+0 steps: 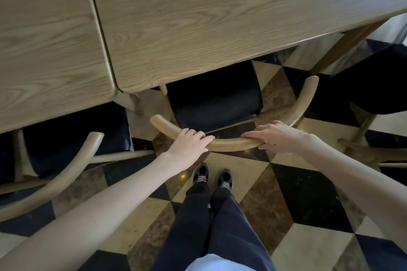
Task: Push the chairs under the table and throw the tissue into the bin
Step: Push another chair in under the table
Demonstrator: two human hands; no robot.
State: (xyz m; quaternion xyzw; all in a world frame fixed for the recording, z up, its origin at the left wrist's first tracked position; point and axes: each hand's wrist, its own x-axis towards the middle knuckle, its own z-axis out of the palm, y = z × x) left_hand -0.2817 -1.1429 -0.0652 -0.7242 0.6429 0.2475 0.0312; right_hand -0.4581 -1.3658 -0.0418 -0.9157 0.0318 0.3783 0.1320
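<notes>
Gripping the chair (231, 144) backrest, left hand (189, 144) and right hand (276, 136).

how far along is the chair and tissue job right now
Partly done. The black-cushioned wooden chair on the left already sits partly under the light wooden table. In hand: the left hand and right hand grip the curved backrest of the middle black-seated chair, its seat half tucked in. Left: the dark chair at right is still out. No tissue or bin is in view.
</notes>
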